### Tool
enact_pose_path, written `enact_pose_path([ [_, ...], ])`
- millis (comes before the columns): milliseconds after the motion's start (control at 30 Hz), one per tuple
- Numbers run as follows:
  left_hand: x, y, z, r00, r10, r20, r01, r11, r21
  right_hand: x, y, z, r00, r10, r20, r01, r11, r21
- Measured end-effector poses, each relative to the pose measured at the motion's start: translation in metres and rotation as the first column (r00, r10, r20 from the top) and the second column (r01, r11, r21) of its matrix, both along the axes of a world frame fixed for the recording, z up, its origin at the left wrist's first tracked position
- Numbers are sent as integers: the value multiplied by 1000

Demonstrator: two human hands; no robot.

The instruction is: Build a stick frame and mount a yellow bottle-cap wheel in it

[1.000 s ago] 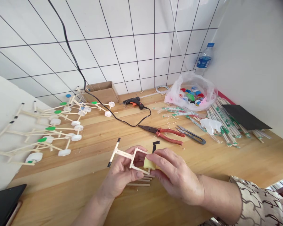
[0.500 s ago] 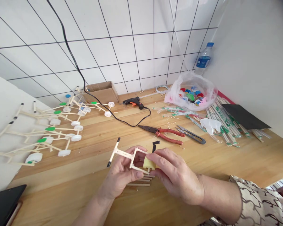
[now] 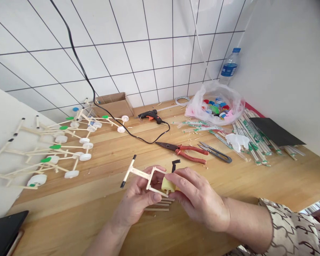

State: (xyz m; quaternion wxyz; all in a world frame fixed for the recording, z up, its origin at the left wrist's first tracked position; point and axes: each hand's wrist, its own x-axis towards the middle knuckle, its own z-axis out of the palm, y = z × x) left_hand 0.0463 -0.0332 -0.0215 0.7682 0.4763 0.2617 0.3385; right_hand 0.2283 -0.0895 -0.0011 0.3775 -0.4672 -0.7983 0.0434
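Observation:
My left hand [image 3: 134,202] grips a stick frame [image 3: 140,173] made of pale wooden sticks. One end is a crossbar with black-wrapped tips, and the other spreads into a two-pronged fork. Between the prongs sits a pale yellow bottle cap [image 3: 167,185], which the fingers of my right hand [image 3: 202,199] pinch. Those fingers also cover the prong ends, so how the cap joins the sticks cannot be made out. Just behind my right hand are small black strips [image 3: 174,165]. Several short loose sticks [image 3: 160,209] lie beneath my hands.
Similar stick models with white wheels [image 3: 72,174] stand at left. Beyond my hands lie pliers [image 3: 184,151], snips [image 3: 216,153] and a corded glue gun [image 3: 150,115]. A bag of bottle caps [image 3: 192,110] and packaged chopsticks [image 3: 253,142] are at right; a phone [image 3: 6,229] is at lower left.
The whole view has shifted very slightly. Both hands keep the same hold on the stick frame and the yellow cap.

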Motion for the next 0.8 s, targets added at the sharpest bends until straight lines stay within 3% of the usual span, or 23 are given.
enact_pose_path([
  [800, 5, 0, 3, 999, 3, 46, -1, 999, -46, 1, 2, -1, 999, 8, 42, -8, 1000, 9],
])
